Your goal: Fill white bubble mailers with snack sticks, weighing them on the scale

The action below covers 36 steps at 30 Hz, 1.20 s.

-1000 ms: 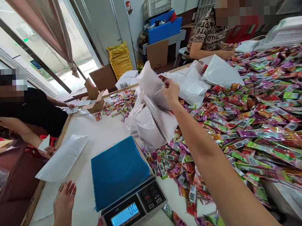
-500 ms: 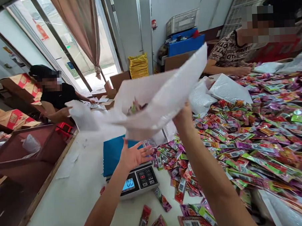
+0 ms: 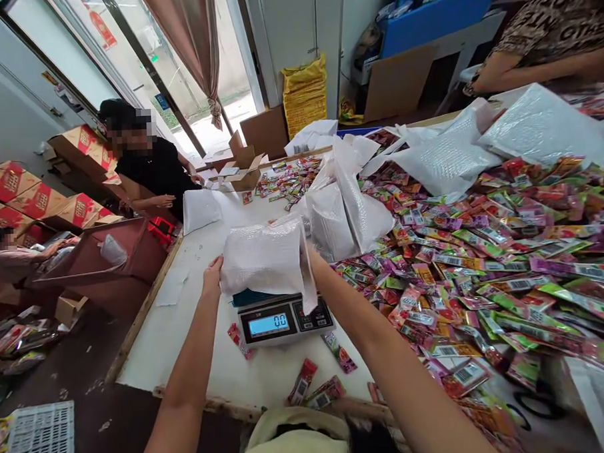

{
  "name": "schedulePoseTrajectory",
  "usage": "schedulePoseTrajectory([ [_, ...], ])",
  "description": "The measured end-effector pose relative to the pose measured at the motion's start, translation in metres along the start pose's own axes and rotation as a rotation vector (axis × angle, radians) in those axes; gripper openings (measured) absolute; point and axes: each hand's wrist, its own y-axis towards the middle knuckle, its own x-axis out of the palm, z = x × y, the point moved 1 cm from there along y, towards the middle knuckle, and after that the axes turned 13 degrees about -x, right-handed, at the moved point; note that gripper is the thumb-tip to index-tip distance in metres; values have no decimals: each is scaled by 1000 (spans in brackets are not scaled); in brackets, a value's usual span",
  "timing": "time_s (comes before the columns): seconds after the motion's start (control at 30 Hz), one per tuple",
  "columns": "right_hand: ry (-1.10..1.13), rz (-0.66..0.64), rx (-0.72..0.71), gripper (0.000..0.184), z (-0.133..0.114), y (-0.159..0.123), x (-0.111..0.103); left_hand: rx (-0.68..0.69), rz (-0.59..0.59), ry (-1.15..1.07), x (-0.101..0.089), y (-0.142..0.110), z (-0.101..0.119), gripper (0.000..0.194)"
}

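A white bubble mailer (image 3: 261,258), closed up and bulging, is between my two hands just over the digital scale (image 3: 286,324). My left hand (image 3: 213,273) grips its left edge, thumb in front. At the other end my right hand (image 3: 310,254) holds the right side, its fingers mostly hidden by the bag and its hanging flap. The scale's lit display reads 0.0, and only a strip of its blue pan (image 3: 245,298) shows under the bag. More white mailers (image 3: 331,215) stand just right of it, against a heap of small colourful snack packets (image 3: 448,267).
Loose packets (image 3: 303,381) lie in front of the scale on the white table (image 3: 202,344). Another mailer (image 3: 201,209) rests near the left edge. Black scissors (image 3: 540,403) are at lower right. One co-worker (image 3: 149,166) is at far left, another (image 3: 549,42) at upper right.
The mailer has come down from the air to just above the scale, its mouth no longer gaping. My left hand, spread and empty before, now grips its left edge. My view has shifted.
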Motion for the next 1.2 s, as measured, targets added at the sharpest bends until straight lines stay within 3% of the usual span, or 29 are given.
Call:
schedulePoseTrajectory([
  [0.07,148,13,132,29,16,6,13,55,76,45,-5,11,0,18],
  [0.13,239,22,245,20,41,6,12,113,117,95,-9,17,-4,17],
  [0.3,664,274,513,25,98,-37,-31,193,147,175,-12,26,-8,23],
  [0.37,728,276,482,27,100,-61,-48,231,191,184,-14,29,-3,26],
  [0.47,697,158,403,29,86,-88,-61,383,260,189,-23,30,10,33],
  [0.57,667,53,339,32,72,-100,-64,545,268,212,-36,21,22,39],
  [0.7,650,-86,279,40,68,-103,-57,653,241,251,-51,2,28,47],
  [0.97,649,-183,208,48,78,-108,-48,578,238,242,-62,-8,23,57],
  [1.1,633,-320,54,63,75,-101,-49,566,211,228,-60,-8,20,55],
  [1.2,523,-439,-101,77,70,-90,-35,562,184,252,-55,-6,15,53],
])
